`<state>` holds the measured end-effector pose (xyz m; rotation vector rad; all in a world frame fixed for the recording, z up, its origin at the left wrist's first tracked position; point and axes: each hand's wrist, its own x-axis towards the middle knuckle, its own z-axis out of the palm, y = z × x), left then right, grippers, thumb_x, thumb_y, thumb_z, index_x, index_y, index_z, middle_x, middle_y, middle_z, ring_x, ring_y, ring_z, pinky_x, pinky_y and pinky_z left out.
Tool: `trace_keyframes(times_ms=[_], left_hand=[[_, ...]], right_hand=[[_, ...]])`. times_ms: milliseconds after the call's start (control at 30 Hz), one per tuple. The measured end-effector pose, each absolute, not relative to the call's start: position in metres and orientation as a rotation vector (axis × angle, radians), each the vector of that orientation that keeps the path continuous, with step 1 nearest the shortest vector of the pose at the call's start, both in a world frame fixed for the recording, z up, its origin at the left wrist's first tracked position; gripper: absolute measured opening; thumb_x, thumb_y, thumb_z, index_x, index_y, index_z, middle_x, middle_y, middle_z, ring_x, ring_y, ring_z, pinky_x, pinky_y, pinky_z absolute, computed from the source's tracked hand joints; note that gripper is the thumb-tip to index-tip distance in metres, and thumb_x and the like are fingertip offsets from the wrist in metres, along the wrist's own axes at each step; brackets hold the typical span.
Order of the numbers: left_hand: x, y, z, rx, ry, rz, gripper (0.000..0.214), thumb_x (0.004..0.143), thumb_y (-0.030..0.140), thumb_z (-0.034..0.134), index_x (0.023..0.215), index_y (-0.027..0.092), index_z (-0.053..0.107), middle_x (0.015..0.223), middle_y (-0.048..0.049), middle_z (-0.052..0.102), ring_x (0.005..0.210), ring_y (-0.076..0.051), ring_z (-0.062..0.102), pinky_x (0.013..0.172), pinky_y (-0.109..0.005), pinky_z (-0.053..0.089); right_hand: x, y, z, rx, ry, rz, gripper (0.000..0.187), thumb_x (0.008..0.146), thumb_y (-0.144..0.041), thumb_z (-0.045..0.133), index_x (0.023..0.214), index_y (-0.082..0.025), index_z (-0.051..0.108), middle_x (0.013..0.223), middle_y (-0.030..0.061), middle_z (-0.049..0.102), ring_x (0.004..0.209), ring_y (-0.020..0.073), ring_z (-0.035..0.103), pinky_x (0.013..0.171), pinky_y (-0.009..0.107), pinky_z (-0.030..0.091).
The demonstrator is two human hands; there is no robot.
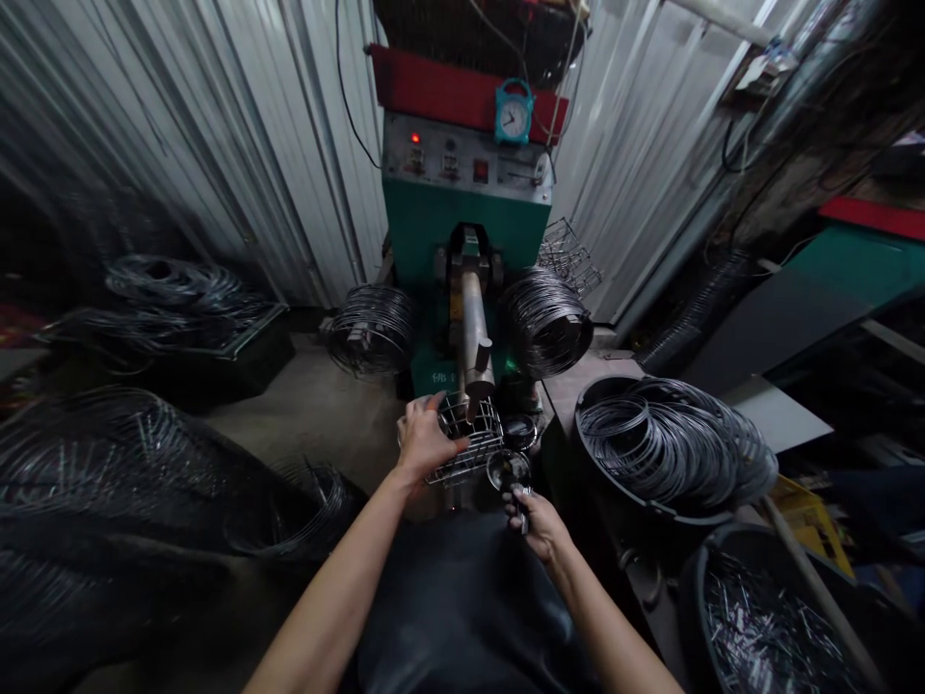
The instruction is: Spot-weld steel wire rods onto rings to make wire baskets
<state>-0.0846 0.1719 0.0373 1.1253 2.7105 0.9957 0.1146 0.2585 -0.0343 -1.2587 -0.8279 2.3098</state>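
A wire basket [473, 453] of bright metal rods sits under the electrode tip of the green spot welder [473, 308]. My left hand [426, 439] grips its left side, thumb stretched across the near rods and fingers at the far edge. Lower right, my right hand [536, 520] is closed round a small shiny metal piece [523, 509], whose exact kind I cannot make out. Just ahead of that hand is a small round dish [498, 469], and a second round metal-rimmed dish [518, 432] stands behind it, close to the basket's right side.
Wire ring bundles hang left [372, 328] and right [547, 323] of the welder arm. At right stand a tub of wire rings [672, 443] and a bucket of short metal pieces [766, 617]. A dark plastic-wrapped heap [108, 501] fills the left. A blue clock [514, 114] tops the control panel.
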Motion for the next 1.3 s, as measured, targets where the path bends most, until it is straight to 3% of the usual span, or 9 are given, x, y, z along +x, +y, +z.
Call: trace_keyframes(times_ms=[300, 500, 600, 733, 800, 933, 1033, 1133, 1300], left_hand=[[-0.104, 0.183, 0.032, 1.006, 2.674, 1.005, 0.08, 0.054, 0.044, 0.072, 0.124, 0.019, 0.045, 0.124, -0.0129, 0.05, 0.119, -0.032, 0.04, 0.093, -0.045, 0.038], [-0.108, 0.179, 0.038, 1.031, 2.585, 1.032, 0.085, 0.052, 0.046, 0.074, 0.126, 0.018, 0.043, 0.129, -0.0144, 0.046, 0.123, -0.033, 0.037, 0.098, -0.047, 0.034], [-0.121, 0.158, 0.028, 0.964, 2.44, 1.271, 0.095, 0.055, 0.052, 0.073, 0.133, 0.017, 0.034, 0.137, -0.0152, 0.039, 0.129, -0.031, 0.032, 0.104, -0.044, 0.029], [-0.126, 0.124, 0.001, 0.679, 2.281, 1.621, 0.094, 0.064, 0.052, 0.068, 0.138, 0.014, 0.024, 0.136, -0.016, 0.041, 0.128, -0.028, 0.037, 0.105, -0.039, 0.031], [-0.119, 0.12, -0.012, 0.656, 2.238, 1.596, 0.096, 0.059, 0.049, 0.073, 0.136, 0.014, 0.028, 0.133, -0.0159, 0.045, 0.126, -0.03, 0.039, 0.104, -0.041, 0.033], [-0.103, 0.134, -0.024, 0.714, 2.187, 1.568, 0.106, 0.05, 0.043, 0.08, 0.137, 0.015, 0.026, 0.131, -0.0152, 0.046, 0.123, -0.031, 0.042, 0.102, -0.043, 0.036], [-0.104, 0.14, -0.02, 0.722, 2.195, 1.606, 0.11, 0.053, 0.044, 0.078, 0.14, 0.015, 0.018, 0.137, -0.0167, 0.037, 0.128, -0.03, 0.037, 0.104, -0.042, 0.032], [-0.116, 0.136, -0.006, 0.746, 2.22, 1.607, 0.104, 0.056, 0.047, 0.075, 0.139, 0.015, 0.022, 0.141, -0.0165, 0.033, 0.132, -0.028, 0.031, 0.107, -0.041, 0.027], [-0.139, 0.141, 0.019, 0.716, 2.202, 1.564, 0.073, 0.07, 0.052, 0.061, 0.128, 0.012, 0.043, 0.121, -0.0134, 0.056, 0.115, -0.024, 0.051, 0.098, -0.036, 0.039]], right_hand=[[0.122, 0.27, -0.043, -1.328, -0.632, 2.358, 0.007, 0.074, -0.012, 0.061, 0.071, -0.015, 0.055, 0.053, -0.0017, 0.053, 0.043, 0.008, 0.052, 0.041, 0.016, 0.043], [0.131, 0.277, -0.037, -1.242, -0.602, 2.404, 0.01, 0.067, -0.015, 0.067, 0.071, -0.015, 0.057, 0.058, -0.0018, 0.058, 0.048, 0.0084, 0.055, 0.043, 0.017, 0.043], [0.138, 0.273, -0.04, -1.201, -0.84, 2.188, 0.021, 0.061, -0.024, 0.072, 0.079, -0.018, 0.061, 0.055, -0.0047, 0.056, 0.042, 0.0066, 0.046, 0.035, 0.015, 0.031], [0.156, 0.264, -0.064, -1.188, -1.439, 1.685, 0.03, 0.059, -0.039, 0.073, 0.079, -0.018, 0.067, 0.069, 0.0007, 0.065, 0.061, 0.0145, 0.058, 0.053, 0.023, 0.046], [0.164, 0.261, -0.079, -1.186, -1.676, 1.549, 0.032, 0.06, -0.045, 0.071, 0.074, -0.017, 0.068, 0.073, 0.0041, 0.067, 0.071, 0.0198, 0.061, 0.064, 0.028, 0.049], [0.173, 0.262, -0.099, -1.211, -1.946, 1.413, 0.036, 0.065, -0.052, 0.062, 0.074, -0.018, 0.066, 0.071, 0.0066, 0.067, 0.071, 0.0245, 0.063, 0.067, 0.032, 0.049], [0.178, 0.27, -0.096, -1.175, -2.155, 1.299, 0.032, 0.074, -0.047, 0.051, 0.08, -0.018, 0.064, 0.076, 0.0085, 0.068, 0.075, 0.0254, 0.064, 0.069, 0.032, 0.049], [0.185, 0.279, -0.08, -1.095, -2.573, 1.152, 0.033, 0.076, -0.027, 0.047, 0.103, -0.017, 0.06, 0.095, 0.0115, 0.069, 0.088, 0.0245, 0.064, 0.077, 0.032, 0.047], [0.188, 0.284, -0.063, -1.117, -3.271, 0.77, 0.05, 0.071, -0.007, 0.045, 0.121, -0.009, 0.05, 0.096, 0.0197, 0.068, 0.09, 0.0289, 0.065, 0.077, 0.036, 0.045]])
